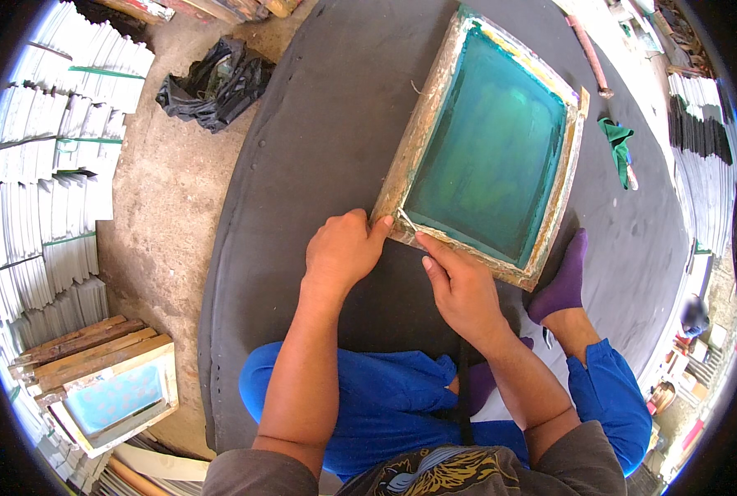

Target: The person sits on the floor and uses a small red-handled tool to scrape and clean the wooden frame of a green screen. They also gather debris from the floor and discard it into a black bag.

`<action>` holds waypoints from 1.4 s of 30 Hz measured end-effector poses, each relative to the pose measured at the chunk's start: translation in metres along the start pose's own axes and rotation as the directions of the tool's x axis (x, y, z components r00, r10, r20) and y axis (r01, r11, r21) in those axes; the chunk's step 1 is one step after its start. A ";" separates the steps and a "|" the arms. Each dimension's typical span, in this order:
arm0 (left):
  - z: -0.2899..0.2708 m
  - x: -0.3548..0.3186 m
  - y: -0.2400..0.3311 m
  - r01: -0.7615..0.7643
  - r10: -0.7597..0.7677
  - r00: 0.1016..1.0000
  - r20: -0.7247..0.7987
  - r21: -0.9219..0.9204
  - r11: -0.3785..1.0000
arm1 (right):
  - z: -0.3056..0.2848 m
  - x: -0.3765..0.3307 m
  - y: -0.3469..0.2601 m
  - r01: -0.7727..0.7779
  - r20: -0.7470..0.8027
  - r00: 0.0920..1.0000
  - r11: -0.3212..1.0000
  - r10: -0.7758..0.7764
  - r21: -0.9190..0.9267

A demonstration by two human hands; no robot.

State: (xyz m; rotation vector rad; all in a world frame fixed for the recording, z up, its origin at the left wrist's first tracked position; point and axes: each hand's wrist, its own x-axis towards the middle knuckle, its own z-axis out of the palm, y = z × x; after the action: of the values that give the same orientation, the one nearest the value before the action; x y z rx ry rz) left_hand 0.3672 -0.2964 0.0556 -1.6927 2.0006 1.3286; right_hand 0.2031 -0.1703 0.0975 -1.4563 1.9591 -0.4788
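Dark bench (302, 165) under the work. Wooden-framed green screen (492, 149) lies on it, 1 to 2 o'clock from view centre. Black plastic bag (217, 87) on floor (166, 178), 10 to 11. Left hand (339, 250): grip grasping screen's 8 o'clock corner. Right hand (465, 291): index at its 7 o'clock edge. Green cloth (616, 142), 2 o'clock. Thin pale strip (406, 221) between hands; can't tell if right grip pinches it.

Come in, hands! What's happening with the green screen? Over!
Left hand at near left corner of framed green screen. Right hand at its near edge. Purple-socked foot close to near right corner, not blocking hands.
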 end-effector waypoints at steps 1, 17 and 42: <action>0.000 0.000 0.001 -0.003 0.003 1.000 -0.003 0.009 1.000 | 0.001 0.000 0.002 0.011 -0.006 1.000 1.000 -0.011 -0.006; 0.001 -0.003 -0.004 -0.102 0.104 0.994 -0.023 0.067 0.993 | -0.007 0.010 -0.025 -0.001 0.070 0.997 0.935 0.028 -0.354; 0.013 -0.006 -0.004 -0.178 0.197 0.976 -0.095 0.183 0.967 | 0.010 0.008 0.022 0.011 0.093 0.996 1.000 -0.012 0.019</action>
State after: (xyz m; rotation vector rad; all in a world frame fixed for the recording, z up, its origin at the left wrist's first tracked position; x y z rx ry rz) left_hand 0.3681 -0.2822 0.0502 -1.5640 2.3166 1.0957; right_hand 0.1924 -0.1703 0.0741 -1.4534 1.8698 -0.4250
